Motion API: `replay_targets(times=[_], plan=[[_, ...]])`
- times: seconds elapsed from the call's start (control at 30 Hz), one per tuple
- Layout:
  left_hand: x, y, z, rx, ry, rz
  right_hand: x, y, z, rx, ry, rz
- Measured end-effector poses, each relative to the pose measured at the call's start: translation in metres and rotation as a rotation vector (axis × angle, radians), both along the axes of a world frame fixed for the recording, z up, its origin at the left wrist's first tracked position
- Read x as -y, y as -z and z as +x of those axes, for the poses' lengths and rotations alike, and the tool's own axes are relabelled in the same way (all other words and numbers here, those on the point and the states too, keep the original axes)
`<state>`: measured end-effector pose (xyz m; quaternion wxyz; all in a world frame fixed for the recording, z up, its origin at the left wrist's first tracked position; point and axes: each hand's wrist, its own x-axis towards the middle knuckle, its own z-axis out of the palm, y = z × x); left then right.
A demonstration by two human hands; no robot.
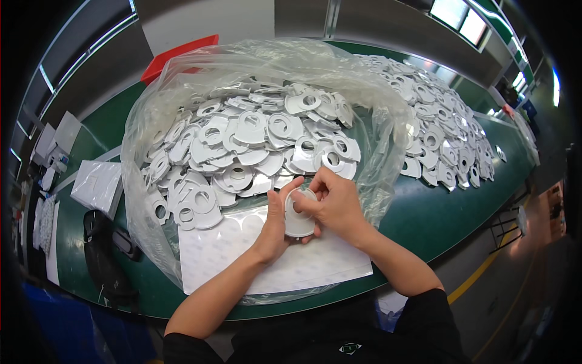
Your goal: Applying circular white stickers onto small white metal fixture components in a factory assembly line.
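Observation:
Between my two hands, above a white sheet (230,255), is a round white plastic part (299,223). My left hand (277,221) closes around its left side and underside, with fingertips showing below its right edge. My right hand (333,203) grips it from the upper right, thumb pressed on its face near the top. Whether anything small sits under that thumb is hidden. Directly beyond my hands lies a heap of similar white parts with round holes (248,130), inside an opened clear plastic bag (142,206).
Another pile of white parts (436,121) covers the right of the green table (418,209). A red bin (176,56) stands behind the bag. At left lie a stack of white sheets (97,185), a black pouch (103,261) and a small dark object (125,244).

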<state>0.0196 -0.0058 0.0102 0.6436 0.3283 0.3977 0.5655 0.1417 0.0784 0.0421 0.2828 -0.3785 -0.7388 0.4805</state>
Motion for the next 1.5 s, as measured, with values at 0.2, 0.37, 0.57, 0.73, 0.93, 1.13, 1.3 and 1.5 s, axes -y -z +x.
replay_targets(times=[0.2,0.37,0.57,0.73,0.93,1.13,1.3,1.5], plan=[[-0.001,-0.002,-0.002,0.076,-0.042,-0.049,-0.003,-0.001,0.005,0.213,-0.055,0.434],[-0.001,-0.001,-0.006,0.188,-0.041,-0.072,-0.014,-0.008,0.016,0.062,-0.275,-0.022],[-0.003,0.000,-0.007,0.230,0.027,-0.059,-0.008,-0.006,0.011,0.086,-0.147,0.078],[-0.003,0.003,-0.010,0.232,0.066,-0.025,-0.005,-0.004,0.005,0.097,-0.106,0.088],[-0.001,-0.002,-0.008,0.269,0.079,-0.026,-0.029,0.012,0.013,-0.004,-0.207,0.050],[0.000,-0.024,-0.038,-0.405,-0.173,0.295,-0.088,-0.018,0.062,-0.703,0.260,-0.207],[-0.002,-0.042,-0.091,-1.692,-0.725,0.564,-0.113,-0.028,0.093,-0.997,0.504,-0.236],[-0.008,-0.016,-0.116,-1.960,-0.780,0.343,-0.079,-0.024,0.052,-0.501,0.218,-0.003]])
